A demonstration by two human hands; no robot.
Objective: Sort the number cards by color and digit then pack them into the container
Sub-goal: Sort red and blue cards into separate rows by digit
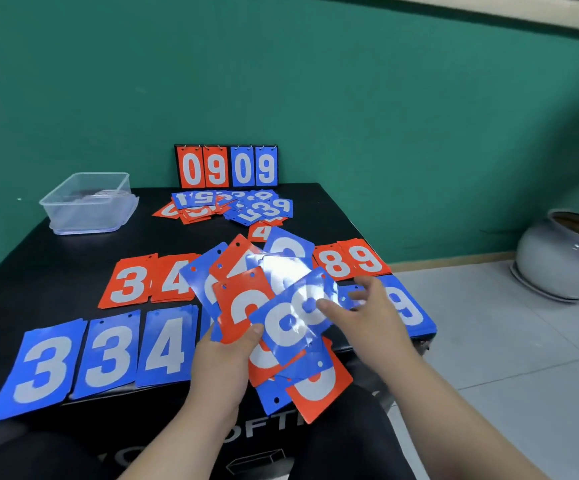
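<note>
Left hand (pixel 222 362) grips fan (pixel 239 303) of red/blue white-digit cards, well apart from container (pixel 87 209); right hand (pixel 371 313) pinches top card (pixel 286 325).

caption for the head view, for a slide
Left hand holds a fan of red and blue number cards, right hand touches its top blue card; sorted piles on the black table.

Left grip (pixel 224 358) and right grip (pixel 367 317) bare, forearms bare too; plain black trousers (pixel 347 441) on both thighs.
</note>
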